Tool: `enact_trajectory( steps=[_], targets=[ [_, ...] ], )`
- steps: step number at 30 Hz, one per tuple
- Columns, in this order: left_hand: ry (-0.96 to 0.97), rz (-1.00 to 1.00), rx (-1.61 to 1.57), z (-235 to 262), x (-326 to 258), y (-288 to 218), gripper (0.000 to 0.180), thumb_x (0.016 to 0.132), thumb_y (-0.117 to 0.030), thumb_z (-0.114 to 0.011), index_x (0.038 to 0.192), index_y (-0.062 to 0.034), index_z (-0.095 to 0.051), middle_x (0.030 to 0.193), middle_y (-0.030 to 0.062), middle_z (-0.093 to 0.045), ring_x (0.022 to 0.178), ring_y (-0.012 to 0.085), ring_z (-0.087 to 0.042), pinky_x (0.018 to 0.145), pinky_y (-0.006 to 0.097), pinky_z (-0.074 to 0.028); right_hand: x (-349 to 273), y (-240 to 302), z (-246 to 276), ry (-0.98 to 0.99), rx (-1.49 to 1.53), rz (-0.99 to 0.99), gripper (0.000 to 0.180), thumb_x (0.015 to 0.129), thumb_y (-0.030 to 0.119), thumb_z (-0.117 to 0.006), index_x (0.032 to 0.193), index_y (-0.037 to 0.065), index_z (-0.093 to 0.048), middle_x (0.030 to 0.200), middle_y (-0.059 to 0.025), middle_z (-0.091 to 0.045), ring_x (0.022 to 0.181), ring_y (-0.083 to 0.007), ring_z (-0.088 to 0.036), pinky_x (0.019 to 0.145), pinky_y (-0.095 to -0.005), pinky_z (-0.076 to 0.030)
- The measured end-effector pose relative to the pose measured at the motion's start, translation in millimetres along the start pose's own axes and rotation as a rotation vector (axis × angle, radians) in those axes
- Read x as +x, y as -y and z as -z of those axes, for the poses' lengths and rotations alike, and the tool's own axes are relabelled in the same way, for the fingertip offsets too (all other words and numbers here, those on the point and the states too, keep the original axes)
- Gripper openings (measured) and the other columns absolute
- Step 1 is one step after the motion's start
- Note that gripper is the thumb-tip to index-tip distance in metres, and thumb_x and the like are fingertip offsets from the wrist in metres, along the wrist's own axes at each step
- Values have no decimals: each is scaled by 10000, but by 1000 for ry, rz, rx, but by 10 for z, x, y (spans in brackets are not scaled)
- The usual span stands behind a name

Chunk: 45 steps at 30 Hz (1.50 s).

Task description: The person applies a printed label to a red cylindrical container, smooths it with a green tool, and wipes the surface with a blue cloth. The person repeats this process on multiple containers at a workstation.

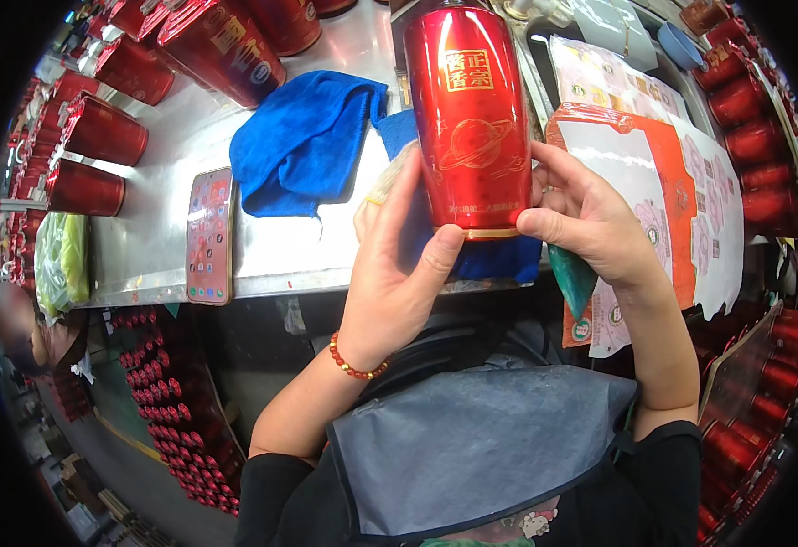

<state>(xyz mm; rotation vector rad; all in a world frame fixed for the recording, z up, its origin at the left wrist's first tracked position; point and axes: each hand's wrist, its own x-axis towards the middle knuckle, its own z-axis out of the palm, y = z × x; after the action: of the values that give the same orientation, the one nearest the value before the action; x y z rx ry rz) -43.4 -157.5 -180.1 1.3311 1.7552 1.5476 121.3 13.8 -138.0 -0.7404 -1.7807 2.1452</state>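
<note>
A glossy red bottle (473, 100) with gold lettering and a gold ringed-planet drawing is held over the table's front edge, its gold-rimmed end toward me. My left hand (394, 251) grips its left side, thumb by the near end. Something pale and yellowish (385, 182) shows at those fingers; I cannot make out what it is. On the other side, my right hand (590, 214) closes round the near right end, its thumb on the rim. A green cone-shaped piece (572, 278) sits just below the right hand; whether it is held is unclear. Blue cloth (499, 260) lies beneath the bottle.
On the metal table (157, 264) are a crumpled blue cloth (299, 141) and a phone (209, 237). Red bottles (221, 50) crowd the back left. Printed sheets (618, 137) overhang the edge at right. Racks of red bottles (746, 447) flank me. A person (39, 337) is far left.
</note>
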Motion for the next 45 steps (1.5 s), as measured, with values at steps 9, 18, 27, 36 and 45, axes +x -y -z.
enact_trajectory(
  steps=[9,18,27,36,45],
  targets=[
    [-62,-214,533,14,114,-130,858,811,-215,-852,1509,59,-434,1423,254,-542,1454,460,-328,1183,540,-289,-42,194,-17,-42,-253,-41,942,801,248,-922,1524,-78,-413,1011,-7,-518,767,-36,-555,692,-183,-462],
    [13,-13,146,54,73,-82,873,902,-354,-800,1544,61,-378,1476,253,-487,1482,436,-300,1206,514,-251,-23,122,-53,-14,-97,-38,870,838,137,-880,1530,-71,-396,1007,-6,-500,812,-50,-579,736,-189,-481],
    [32,28,128,37,79,-129,880,909,-333,-788,1565,59,-351,1516,253,-454,1489,417,-285,1216,497,-231,-53,120,-67,0,-38,-47,857,873,123,-846,1550,-74,-358,1015,-6,-507,867,-55,-588,794,-196,-476],
    [-79,-193,353,19,199,-308,1236,673,-501,-936,1596,30,-309,1631,256,-334,1505,403,-319,1215,479,-274,-72,133,60,42,18,-67,787,945,136,-771,1572,-63,-339,1104,-26,-553,955,-69,-593,804,-202,-489],
    [72,-145,315,82,148,-51,1098,804,-329,-879,1607,56,-238,1590,274,-370,1464,449,-373,1185,479,-329,-168,146,23,-41,55,-92,726,914,95,-802,1519,-58,-431,948,5,-579,744,-24,-566,705,-170,-461]
  ],
)
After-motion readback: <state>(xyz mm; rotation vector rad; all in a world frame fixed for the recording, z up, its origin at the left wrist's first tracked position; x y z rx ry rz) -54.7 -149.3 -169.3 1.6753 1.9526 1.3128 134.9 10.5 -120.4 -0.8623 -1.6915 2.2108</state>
